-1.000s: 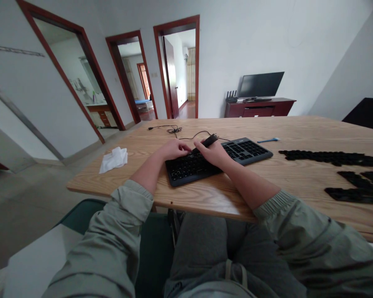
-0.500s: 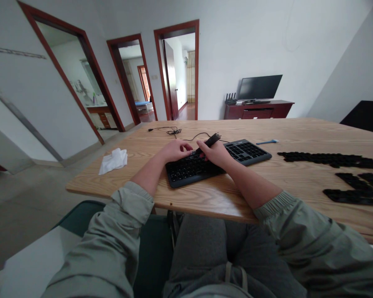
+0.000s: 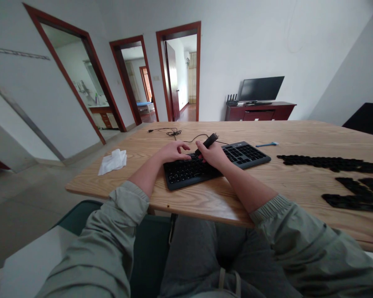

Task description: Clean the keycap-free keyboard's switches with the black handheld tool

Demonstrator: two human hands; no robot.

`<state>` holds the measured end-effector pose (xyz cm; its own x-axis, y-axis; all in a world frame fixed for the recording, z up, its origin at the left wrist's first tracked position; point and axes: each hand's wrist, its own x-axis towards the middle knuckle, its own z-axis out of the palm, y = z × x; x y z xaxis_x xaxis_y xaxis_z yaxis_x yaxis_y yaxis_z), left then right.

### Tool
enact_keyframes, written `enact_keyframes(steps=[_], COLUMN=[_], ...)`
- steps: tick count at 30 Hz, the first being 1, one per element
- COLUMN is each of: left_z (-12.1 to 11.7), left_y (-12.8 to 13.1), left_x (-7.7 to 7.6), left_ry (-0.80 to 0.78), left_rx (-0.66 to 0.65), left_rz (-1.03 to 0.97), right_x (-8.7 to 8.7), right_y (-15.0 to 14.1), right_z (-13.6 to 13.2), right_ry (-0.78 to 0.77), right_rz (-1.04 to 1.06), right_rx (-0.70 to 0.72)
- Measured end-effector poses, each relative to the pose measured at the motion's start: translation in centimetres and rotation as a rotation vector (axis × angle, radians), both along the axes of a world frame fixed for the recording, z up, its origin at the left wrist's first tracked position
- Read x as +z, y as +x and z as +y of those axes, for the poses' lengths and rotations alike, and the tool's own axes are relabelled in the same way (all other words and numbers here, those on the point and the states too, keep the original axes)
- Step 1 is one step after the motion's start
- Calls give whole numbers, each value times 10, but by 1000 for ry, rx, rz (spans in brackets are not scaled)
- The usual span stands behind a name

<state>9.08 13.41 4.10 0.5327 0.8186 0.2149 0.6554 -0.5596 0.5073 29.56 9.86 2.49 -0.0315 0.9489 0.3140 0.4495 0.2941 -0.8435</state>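
A black keyboard (image 3: pixel 189 181) lies at a slant on the wooden table, its key area showing a grid of small squares that look like bare switches without caps. My right hand (image 3: pixel 214 154) grips a thick black pen-shaped tool (image 3: pixel 210 140), tilted with its upper end pointing up and to the right. Its lower end meets the keyboard's upper middle, partly hidden by my fingers. My left hand (image 3: pixel 173 152) rests at the keyboard's upper left edge, thumb and forefinger apart, close to the tool's lower end. I see nothing in it.
Black pieces, probably keycaps, lie in rows (image 3: pixel 329 162) on the right. A blue brush with a white head (image 3: pixel 266 144) is behind the keyboard. The cable (image 3: pixel 174 133) is bundled at the far side. Crumpled white tissue (image 3: pixel 112 162) lies left on the table (image 3: pixel 93 183).
My left thumb and forefinger have spread a little wider apart. The tool in my right hand has shifted slightly left. The view has moved a little.
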Motion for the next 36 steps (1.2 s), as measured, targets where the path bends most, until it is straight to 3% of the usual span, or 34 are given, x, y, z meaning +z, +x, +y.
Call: enact_keyframes(steps=[9, 15, 22, 25, 31, 36], left_z=[-1, -3, -1, 2, 6, 2], left_y=[-1, 0, 2, 0, -6, -3], left_x=[2, 1, -2, -3, -3, -1], left_ry=[-7, -10, -9, -16, -64, -72], left_rx=[13, -10, 3, 14, 19, 2], left_rz=[17, 7, 2, -19, -15, 13], right_x=[3, 10, -4, -5, 0, 4], right_y=[-1, 4, 5, -1, -3, 11], right_z=[-1, -13, 0, 6, 10, 5], right_ry=[21, -9, -46, 6, 177, 84], right_rz=[-58, -85, 62, 71, -115, -167], right_rx=[10, 142, 44, 27, 140, 193])
